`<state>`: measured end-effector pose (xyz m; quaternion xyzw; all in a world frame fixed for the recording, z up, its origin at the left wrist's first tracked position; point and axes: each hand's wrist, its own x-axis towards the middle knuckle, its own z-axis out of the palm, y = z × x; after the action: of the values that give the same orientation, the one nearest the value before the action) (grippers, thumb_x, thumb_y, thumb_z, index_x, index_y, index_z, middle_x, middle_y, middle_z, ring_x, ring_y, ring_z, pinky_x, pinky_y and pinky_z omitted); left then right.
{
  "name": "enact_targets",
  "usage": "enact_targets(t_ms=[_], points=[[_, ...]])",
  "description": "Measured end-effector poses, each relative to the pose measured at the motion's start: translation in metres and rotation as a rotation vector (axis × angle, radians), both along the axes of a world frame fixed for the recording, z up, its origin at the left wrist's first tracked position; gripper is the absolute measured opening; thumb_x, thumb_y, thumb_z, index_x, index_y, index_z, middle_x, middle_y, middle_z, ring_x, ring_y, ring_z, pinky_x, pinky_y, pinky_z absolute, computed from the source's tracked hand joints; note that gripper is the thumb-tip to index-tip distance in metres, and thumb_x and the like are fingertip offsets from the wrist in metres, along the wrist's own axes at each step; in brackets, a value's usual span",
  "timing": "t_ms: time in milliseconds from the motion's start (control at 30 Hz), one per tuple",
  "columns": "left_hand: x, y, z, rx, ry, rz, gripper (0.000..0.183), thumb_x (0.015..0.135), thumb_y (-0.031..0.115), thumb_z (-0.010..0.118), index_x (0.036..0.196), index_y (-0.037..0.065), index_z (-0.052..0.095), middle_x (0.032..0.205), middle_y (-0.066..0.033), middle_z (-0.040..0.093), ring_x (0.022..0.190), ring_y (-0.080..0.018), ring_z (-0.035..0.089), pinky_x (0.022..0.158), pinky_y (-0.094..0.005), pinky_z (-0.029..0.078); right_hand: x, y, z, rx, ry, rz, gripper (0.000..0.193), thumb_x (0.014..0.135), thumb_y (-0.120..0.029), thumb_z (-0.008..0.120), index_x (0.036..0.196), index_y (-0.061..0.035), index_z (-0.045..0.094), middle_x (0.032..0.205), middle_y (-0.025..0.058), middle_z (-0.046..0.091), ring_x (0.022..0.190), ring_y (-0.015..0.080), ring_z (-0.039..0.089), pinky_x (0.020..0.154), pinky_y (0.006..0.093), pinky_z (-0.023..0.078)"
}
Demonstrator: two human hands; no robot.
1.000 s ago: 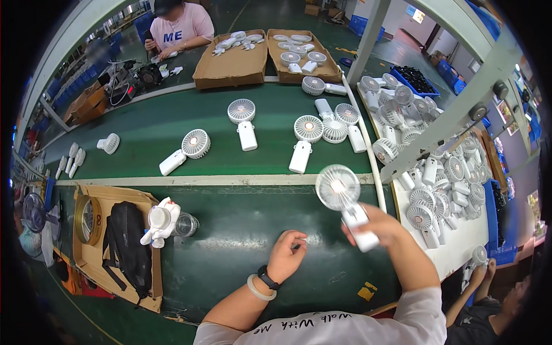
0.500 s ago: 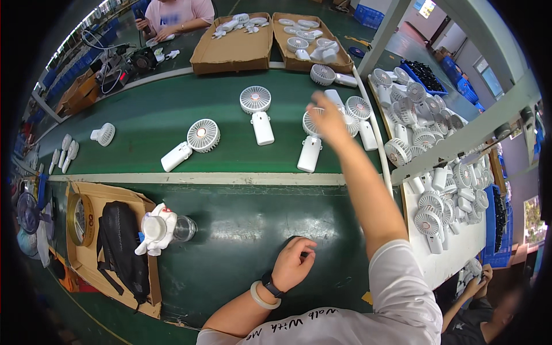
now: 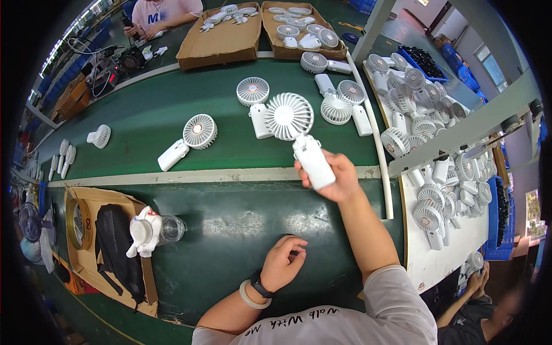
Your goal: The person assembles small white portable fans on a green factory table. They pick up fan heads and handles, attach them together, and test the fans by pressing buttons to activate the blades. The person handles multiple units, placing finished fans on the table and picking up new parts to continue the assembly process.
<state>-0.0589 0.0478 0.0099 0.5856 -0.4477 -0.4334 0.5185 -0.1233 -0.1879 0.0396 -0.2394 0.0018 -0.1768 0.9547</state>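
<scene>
A white handheld fan (image 3: 314, 161) is gripped by its handle in my right hand (image 3: 340, 179), its round head tilted up and away from me. It is held above the front edge of the green belt (image 3: 241, 155) and partly hides a second fan (image 3: 260, 122) lying behind it. My left hand (image 3: 283, 263) rests over the dark green tabletop (image 3: 230, 270), fingers loosely bent, thumb apart, with nothing seen in it. Left of the held fan, another white fan (image 3: 199, 131) lies on the belt. Several fans (image 3: 336, 109) are grouped at the belt's right end.
Two cardboard trays (image 3: 221, 58) with fan parts stand beyond the belt. Many fans (image 3: 426, 215) crowd a white table at right, past a white rail (image 3: 376, 138). At left, a cardboard box (image 3: 150, 282) holds a black bag, beside a plush-covered bottle (image 3: 172, 229). Two other people sit nearby.
My right hand has come back from the belt's right end toward me, bringing up a fan that lay there. My left hand has stayed nearly where it was; the view has shifted slightly.
</scene>
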Motion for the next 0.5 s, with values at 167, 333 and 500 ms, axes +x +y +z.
enact_targets(t_ms=[167, 333, 500], points=[[0.002, 0.0, 0.0, 0.04, 0.035, -0.021, 0.02, 0.081, -0.003, 0.057, 0.101, 0.0, 0.055, 0.101, -0.0077, 0.052, 0.086, -0.0123, 0.059, 0.067, -0.0206, 0.05, -0.001, 0.042, 0.013, 0.114, -0.014, 0.058, 0.047, 0.088, -0.031, 0.039, 0.126, -0.0033, 0.04, 0.101, 0.0189, 0.055, 0.072, 0.0239, 0.052, 0.061, 0.0336, 0.044], [0.003, 0.004, -0.012, 0.064, 0.249, -0.01, 0.028, 0.083, -0.005, 0.054, 0.109, 0.0, 0.049, 0.103, -0.008, 0.051, 0.086, -0.0126, 0.058, 0.07, -0.0223, 0.05, 0.002, 0.05, -0.01, -0.028, 0.08, -0.051, 0.05, 0.092, -0.044, 0.04, 0.123, -0.0045, 0.044, 0.101, 0.0145, 0.052, 0.077, 0.0216, 0.051, 0.062, 0.0338, 0.045], [0.003, 0.0, -0.009, -0.144, 0.524, 0.301, 0.05, 0.081, -0.01, 0.054, 0.126, 0.002, 0.034, 0.112, -0.0093, 0.046, 0.095, -0.0132, 0.054, 0.076, -0.023, 0.048, 0.002, 0.07, -0.012, -0.271, 0.374, -0.2, 0.042, 0.088, -0.022, 0.056, 0.123, -0.0032, 0.042, 0.101, 0.0114, 0.055, 0.085, 0.0205, 0.059, 0.07, 0.0354, 0.053]])
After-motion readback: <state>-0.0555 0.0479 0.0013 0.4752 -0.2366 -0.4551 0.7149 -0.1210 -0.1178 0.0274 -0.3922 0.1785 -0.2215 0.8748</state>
